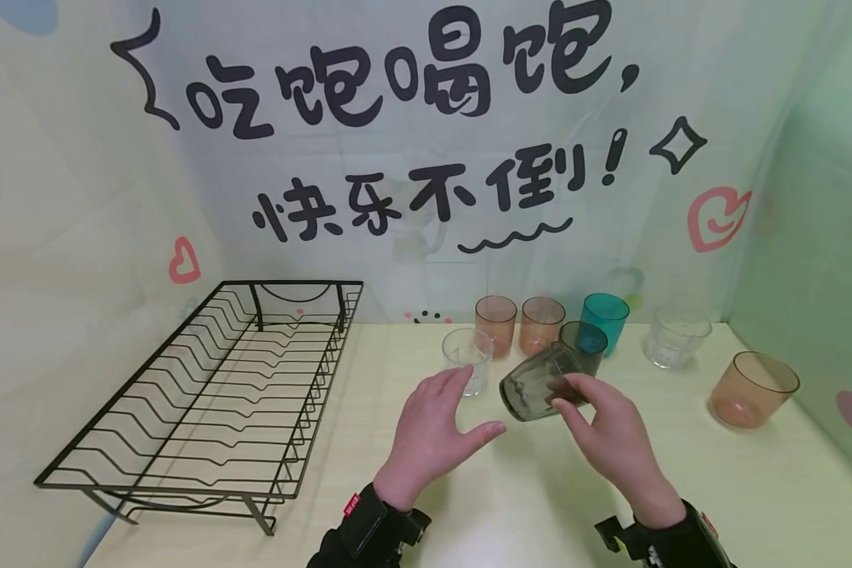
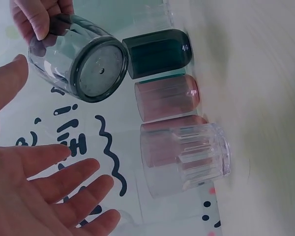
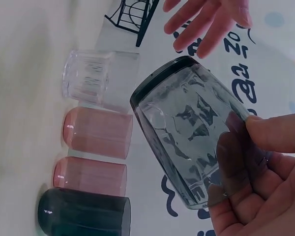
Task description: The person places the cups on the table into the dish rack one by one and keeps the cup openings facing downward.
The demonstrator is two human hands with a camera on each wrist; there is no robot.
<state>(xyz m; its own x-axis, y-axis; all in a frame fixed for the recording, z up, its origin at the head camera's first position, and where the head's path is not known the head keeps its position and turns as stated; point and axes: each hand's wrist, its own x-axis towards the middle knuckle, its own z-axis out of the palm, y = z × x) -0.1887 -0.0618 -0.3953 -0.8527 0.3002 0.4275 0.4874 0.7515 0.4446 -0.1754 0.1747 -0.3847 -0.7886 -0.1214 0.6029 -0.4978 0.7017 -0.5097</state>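
Note:
My right hand [image 1: 614, 438] pinches a smoky grey drinking glass [image 1: 532, 388] near its rim, thumb on one side and fingers on the other. The glass is tipped over in the air, its thick base [image 2: 101, 71] facing my left hand. Fingers spread, my left hand [image 1: 429, 434] holds nothing and stays apart from the glass. Just beyond the left fingertips in the head view stands a clear glass [image 1: 477, 377] with a ribbed lower part. Behind the held glass is a second smoky grey glass [image 1: 591, 341], upright on the table and partly hidden.
Two pink glasses [image 1: 495, 319] and a teal glass [image 1: 608, 314] stand along the back. Farther right are another clear glass [image 1: 674, 343] and an amber-pink glass [image 1: 749, 394]. A black wire dish rack [image 1: 166, 489] occupies the table's left side. Printed cloth walls close in the back and sides.

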